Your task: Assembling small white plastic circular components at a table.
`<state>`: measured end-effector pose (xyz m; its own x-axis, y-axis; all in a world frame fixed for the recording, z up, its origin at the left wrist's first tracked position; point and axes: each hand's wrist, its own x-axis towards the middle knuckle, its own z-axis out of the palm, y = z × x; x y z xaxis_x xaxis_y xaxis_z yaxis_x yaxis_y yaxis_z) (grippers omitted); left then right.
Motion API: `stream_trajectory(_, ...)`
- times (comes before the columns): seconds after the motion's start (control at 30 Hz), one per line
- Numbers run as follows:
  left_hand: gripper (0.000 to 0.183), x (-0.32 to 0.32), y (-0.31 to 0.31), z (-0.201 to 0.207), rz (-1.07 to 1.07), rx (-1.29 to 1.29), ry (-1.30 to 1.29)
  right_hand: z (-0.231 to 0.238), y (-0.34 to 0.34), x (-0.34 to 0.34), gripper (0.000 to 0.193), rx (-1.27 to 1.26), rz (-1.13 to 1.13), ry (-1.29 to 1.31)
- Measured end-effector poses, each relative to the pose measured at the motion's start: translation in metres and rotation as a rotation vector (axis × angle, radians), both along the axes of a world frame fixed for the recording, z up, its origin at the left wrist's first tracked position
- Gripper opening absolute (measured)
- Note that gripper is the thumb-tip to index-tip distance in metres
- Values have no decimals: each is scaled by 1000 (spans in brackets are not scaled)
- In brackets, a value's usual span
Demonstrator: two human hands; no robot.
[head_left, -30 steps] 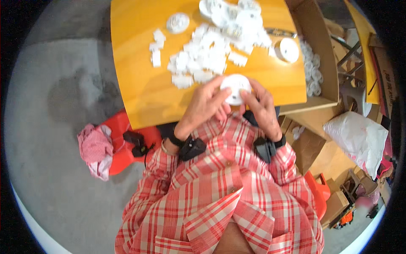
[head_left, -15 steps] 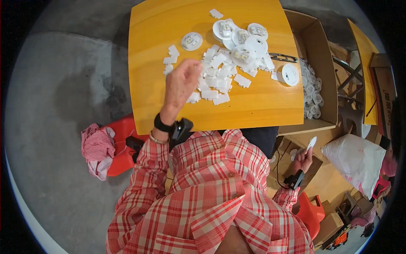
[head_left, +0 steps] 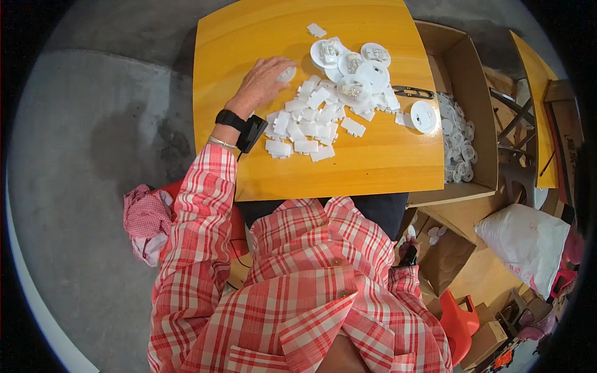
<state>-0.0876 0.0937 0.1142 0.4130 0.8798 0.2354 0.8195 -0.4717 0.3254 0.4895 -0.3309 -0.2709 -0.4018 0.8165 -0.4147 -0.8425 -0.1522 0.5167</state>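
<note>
On the yellow table (head_left: pixel 348 180), my left hand (head_left: pixel 260 82) reaches over a round white disc with a clear raised middle (head_left: pixel 286 74). The disc shows between its thumb and fingers, which curve about its edge. Beside this hand lies a heap of small white rectangular plates (head_left: pixel 311 115). Several similar round discs (head_left: pixel 353 88), with small shiny parts on top, are piled at the far side of the heap. My right hand (head_left: pixel 408 242) is low, below the table's right front edge, over an opened carton. Shadow and the sleeve hide most of its fingers, and a white bit shows there.
Black thread snips (head_left: pixel 413 92) and a white ring-shaped disc (head_left: pixel 425 117) lie at the table's right. A deep cardboard box (head_left: pixel 482 133) with many white round parts adjoins that edge. A white sack (head_left: pixel 525 242) and a red stool (head_left: pixel 459 323) stand at right.
My left hand has moved farther across the table and onto the lone round disc. My right hand, which held up a white disc, has dropped lower and closer to my body.
</note>
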Motion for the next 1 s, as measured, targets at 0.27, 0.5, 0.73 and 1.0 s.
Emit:
stream_trajectory(0.27, 38, -13, -254, 77, 112, 207, -25, 35, -163, -49, 14, -449, 240, -1153)
stream_trajectory(0.5, 35, -35, -424, 136, 93, -84, -1115, 87, -265, -74, 12, -244, 231, -1215)
stream_trajectory(0.73, 46, -8, -473, 97, -195, -637, -1685, 129, -246, -81, 26, -45, 88, -1304)
stream_trajectory(1.0, 46, 53, -460, 18, -313, -886, -1598, 253, -110, -110, 32, 134, -80, -1768)
